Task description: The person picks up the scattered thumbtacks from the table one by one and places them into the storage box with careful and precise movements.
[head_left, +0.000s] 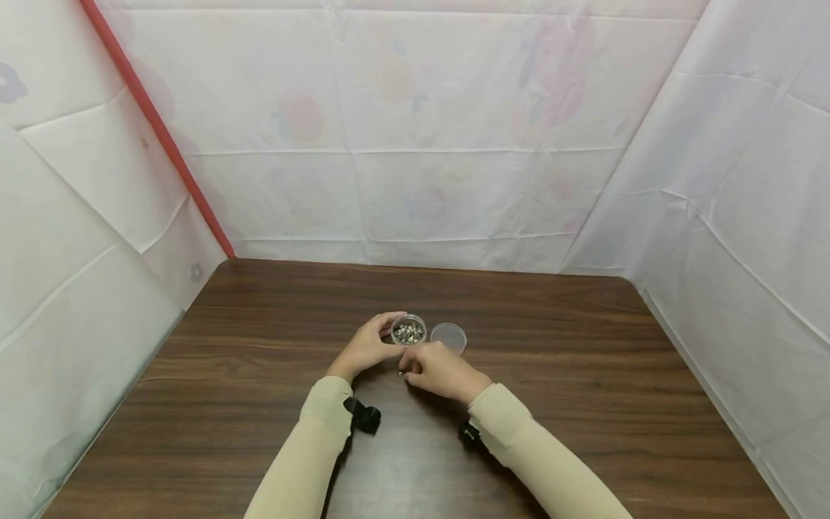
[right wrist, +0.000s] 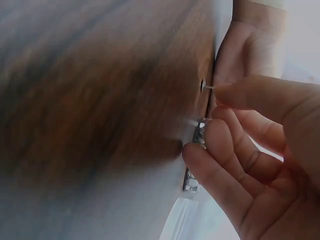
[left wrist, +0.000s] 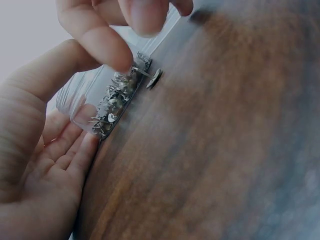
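Note:
My left hand (head_left: 367, 350) grips a round clear plastic container (head_left: 408, 329), thumb on the near side and fingers round the far side. Silvery and brassy thumbtacks (left wrist: 117, 97) fill the lower part of the container, which stands lidless on the table. Just in front of it, my right hand (head_left: 444, 371) pinches a single thumbtack (left wrist: 155, 79) by its pin at the fingertips. The tack's flat head faces down, close over the wood, in both wrist views. The other right fingers (right wrist: 215, 170) are bent beside the container.
A clear round lid (head_left: 449, 336) lies right of the container, partly behind my right hand. The dark wooden table (head_left: 551, 346) is bordered by white floral sheets (head_left: 454, 194) at the back and sides. A red strip (head_left: 162, 137) runs down the left back corner.

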`<action>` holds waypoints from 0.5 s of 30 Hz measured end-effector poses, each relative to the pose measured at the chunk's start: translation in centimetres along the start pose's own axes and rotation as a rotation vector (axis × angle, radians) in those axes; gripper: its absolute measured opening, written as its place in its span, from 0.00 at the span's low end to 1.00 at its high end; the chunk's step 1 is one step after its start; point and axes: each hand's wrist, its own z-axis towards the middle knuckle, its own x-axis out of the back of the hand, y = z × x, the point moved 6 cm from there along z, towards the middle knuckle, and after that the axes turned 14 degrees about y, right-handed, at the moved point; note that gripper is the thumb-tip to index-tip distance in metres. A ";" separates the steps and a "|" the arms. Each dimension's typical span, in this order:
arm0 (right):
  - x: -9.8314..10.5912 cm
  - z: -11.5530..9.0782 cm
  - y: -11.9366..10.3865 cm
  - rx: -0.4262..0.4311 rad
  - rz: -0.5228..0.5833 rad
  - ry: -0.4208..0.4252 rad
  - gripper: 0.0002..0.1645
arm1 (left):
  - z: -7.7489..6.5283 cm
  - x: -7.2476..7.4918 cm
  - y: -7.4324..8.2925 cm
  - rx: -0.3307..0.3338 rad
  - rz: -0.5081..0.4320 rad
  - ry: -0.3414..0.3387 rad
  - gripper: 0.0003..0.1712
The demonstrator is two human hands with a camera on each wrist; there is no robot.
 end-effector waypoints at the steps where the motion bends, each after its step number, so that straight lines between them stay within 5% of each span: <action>1: -0.1 0.0 -0.1 0.007 -0.003 -0.003 0.09 | 0.0 0.0 0.1 0.001 0.003 -0.001 0.39; 11: -0.2 0.0 -0.7 0.026 -0.048 -0.017 0.05 | 0.0 0.1 0.0 0.004 0.009 0.005 0.39; 15: -0.3 0.0 -0.7 0.035 -0.062 -0.007 0.03 | 0.6 -0.2 -1.8 0.012 -0.005 0.018 0.40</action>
